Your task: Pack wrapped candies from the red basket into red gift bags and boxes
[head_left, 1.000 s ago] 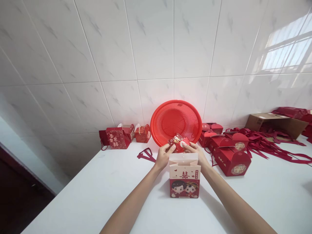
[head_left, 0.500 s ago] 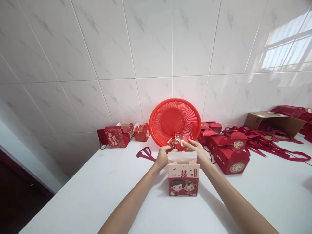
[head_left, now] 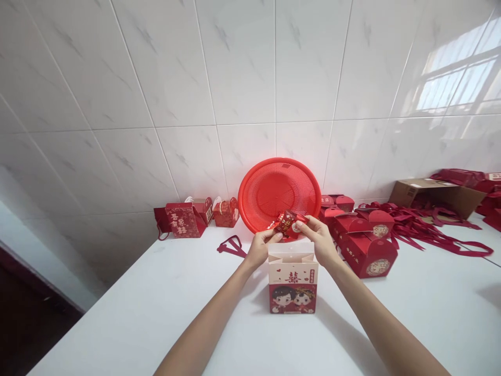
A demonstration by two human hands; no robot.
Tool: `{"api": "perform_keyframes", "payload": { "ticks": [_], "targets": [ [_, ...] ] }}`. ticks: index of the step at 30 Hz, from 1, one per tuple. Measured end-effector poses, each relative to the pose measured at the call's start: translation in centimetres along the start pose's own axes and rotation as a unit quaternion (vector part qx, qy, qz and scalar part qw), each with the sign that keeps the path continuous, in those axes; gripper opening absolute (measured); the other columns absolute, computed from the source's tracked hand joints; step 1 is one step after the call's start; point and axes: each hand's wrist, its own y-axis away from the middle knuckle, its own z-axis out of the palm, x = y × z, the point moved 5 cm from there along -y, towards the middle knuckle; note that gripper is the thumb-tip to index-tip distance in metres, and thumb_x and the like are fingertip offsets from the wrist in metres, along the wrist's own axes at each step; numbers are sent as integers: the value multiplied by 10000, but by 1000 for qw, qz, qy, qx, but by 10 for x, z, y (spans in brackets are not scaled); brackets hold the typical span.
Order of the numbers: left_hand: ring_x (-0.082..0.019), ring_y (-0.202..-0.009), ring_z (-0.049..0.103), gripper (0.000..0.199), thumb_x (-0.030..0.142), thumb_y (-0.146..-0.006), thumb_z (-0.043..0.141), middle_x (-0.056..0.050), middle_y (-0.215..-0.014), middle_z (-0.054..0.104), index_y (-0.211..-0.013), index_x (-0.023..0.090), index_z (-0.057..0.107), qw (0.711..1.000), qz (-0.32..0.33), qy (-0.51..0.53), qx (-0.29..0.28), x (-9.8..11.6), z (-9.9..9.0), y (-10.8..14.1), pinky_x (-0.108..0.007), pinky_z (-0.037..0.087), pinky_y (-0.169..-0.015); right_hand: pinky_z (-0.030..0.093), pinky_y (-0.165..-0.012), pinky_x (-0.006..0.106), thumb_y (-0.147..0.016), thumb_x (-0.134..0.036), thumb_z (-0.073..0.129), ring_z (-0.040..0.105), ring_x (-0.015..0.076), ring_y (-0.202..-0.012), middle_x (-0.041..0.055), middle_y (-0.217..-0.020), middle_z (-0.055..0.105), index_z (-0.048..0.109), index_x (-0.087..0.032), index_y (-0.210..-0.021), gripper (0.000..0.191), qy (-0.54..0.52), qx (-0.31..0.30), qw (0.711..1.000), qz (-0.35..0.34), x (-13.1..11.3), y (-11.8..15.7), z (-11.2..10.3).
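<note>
An open-topped paper box [head_left: 293, 284] with two cartoon faces stands upright on the white table. Behind and above its opening, my left hand [head_left: 263, 247] and my right hand [head_left: 318, 239] pinch small red wrapped packets [head_left: 287, 223] between them. The fingers of both hands are closed on the packets, which hide part of the red basket [head_left: 276, 196] behind. How many packets there are is hard to tell.
Red gift boxes stand at the left [head_left: 183, 222] and right [head_left: 370, 253]. Dark red ribbons [head_left: 422, 227] lie near a cardboard box [head_left: 467, 201] at the far right. A loose ribbon [head_left: 231, 245] lies left of my left hand. A tiled wall rises behind the table.
The packets have turned and shifted slightly between my hands. My right hand has lifted a little, with its fingers more raised. The view has moved slightly.
</note>
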Motion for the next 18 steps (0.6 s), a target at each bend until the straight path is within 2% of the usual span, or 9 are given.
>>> {"api": "perform_keyframes", "payload": {
  "ticks": [4,7,9,12,15,18],
  "targets": [
    [-164,-697,605,386,492,-711,776,-51,-749,694,-841,128,751,999,40,-11,12,26,-4,0,-268,481,-675,505,-739,282,-642,-485,843,584,150,-707,5,-749,662,661,-204,-758,354,-11,26,998,-47,-36,1,-5],
    [-168,-713,627,326,448,-745,748,-56,-802,707,-873,148,747,997,72,-11,-16,54,-3,4,-293,514,-727,512,-741,284,-753,-436,783,595,148,-722,13,-793,667,678,-216,-814,251,6,24,994,-103,-75,11,-9],
    [-188,-791,645,253,401,-757,733,-62,-850,711,-848,166,752,993,93,-31,-62,74,0,10,-311,521,-784,510,-721,277,-823,-403,733,599,154,-739,17,-793,660,696,-221,-858,189,63,-7,989,-136,-102,22,-8],
    [-238,-955,646,152,335,-755,734,-85,-977,717,-794,194,776,976,102,-106,-162,98,7,23,-347,513,-866,505,-677,276,-878,-389,687,605,164,-737,33,-797,663,714,-215,-889,176,176,-98,968,-151,-129,37,1],
    [-233,-989,645,128,283,-812,697,-82,-1071,715,-866,234,802,941,92,-216,-245,107,12,34,-340,501,-890,504,-691,286,-908,-401,649,616,183,-785,53,-868,691,717,-206,-931,207,284,-170,928,-171,-139,47,11],
    [-220,-935,665,187,285,-874,638,-76,-1019,739,-960,250,800,915,86,-284,-274,107,11,39,-311,515,-830,490,-682,277,-939,-415,597,613,184,-794,51,-862,693,710,-194,-929,249,342,-185,903,-183,-136,48,19]
  ]
}}
